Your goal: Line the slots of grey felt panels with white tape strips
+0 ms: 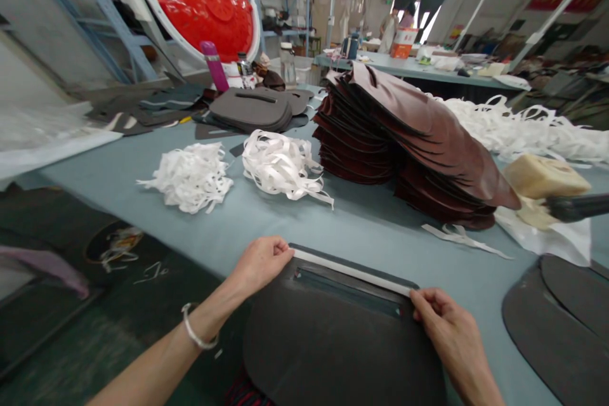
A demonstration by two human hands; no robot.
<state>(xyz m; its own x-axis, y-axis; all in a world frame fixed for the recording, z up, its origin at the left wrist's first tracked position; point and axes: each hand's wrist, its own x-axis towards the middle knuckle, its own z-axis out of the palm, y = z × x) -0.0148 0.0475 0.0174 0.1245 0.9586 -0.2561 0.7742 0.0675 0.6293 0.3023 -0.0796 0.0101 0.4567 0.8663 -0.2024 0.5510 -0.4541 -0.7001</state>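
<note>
Stack of brown leather pieces (pixel 409 133) as landmark. Dark grey panel (pixel 342 346) on its near side; white strip (pixel 352 273) along the panel's far edge, just beyond a long slot (pixel 349 294). Strip spans between the fingertips: left hand (pixel 261 263) pinched closed on it at one side, right hand (pixel 442 314) gripping it between thumb and fingers at the other. Beyond the stack, to its left: purple flask (pixel 215 66), clear bottle (pixel 288 66), contents indistinct. Strip narrow, flat, straight; panel matte, rounded at the corners.
</note>
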